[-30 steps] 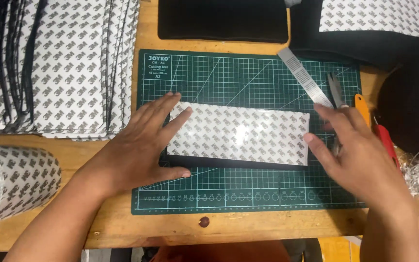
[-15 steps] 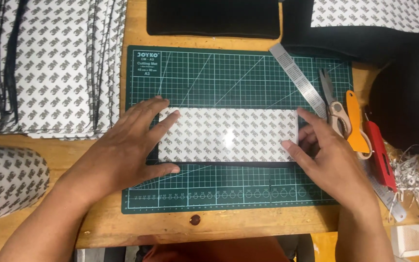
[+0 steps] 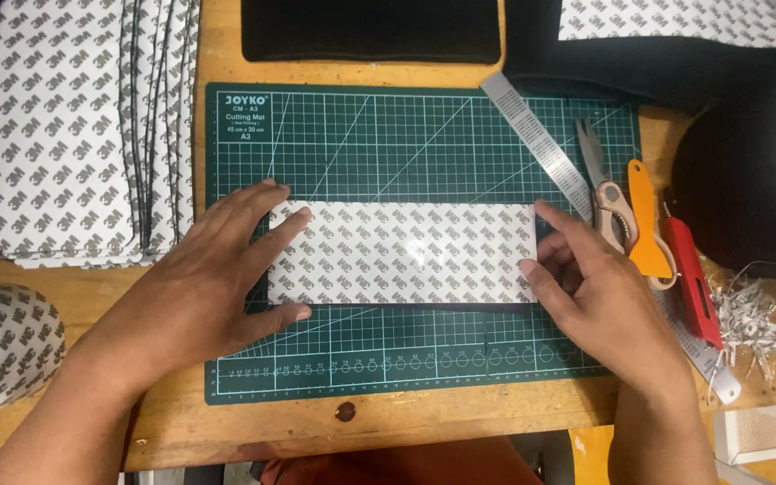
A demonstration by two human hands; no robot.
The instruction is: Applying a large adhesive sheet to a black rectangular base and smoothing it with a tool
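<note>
A white rectangular sheet with a grey repeating print [image 3: 401, 251] lies flat on a green cutting mat [image 3: 388, 135], a thin black layer showing along its lower edge. My left hand [image 3: 213, 278] rests flat on the sheet's left end, fingers spread over the corner. At the right end, the fingers of my right hand [image 3: 599, 287] press on the edge of the sheet. Neither hand holds a tool.
A metal ruler [image 3: 541, 148], scissors [image 3: 605, 184], an orange scraper [image 3: 647, 224] and a red knife [image 3: 693, 278] lie at the mat's right. Stacks of printed sheets [image 3: 65, 126] fill the left. Black foam pieces [image 3: 370, 31] sit at the back, paper shreds [image 3: 747, 314] at the right.
The view has shifted, so the mat sits more to the centre. Both hands stay on the ends of the sheet, the right fingers now curled at its right edge.
</note>
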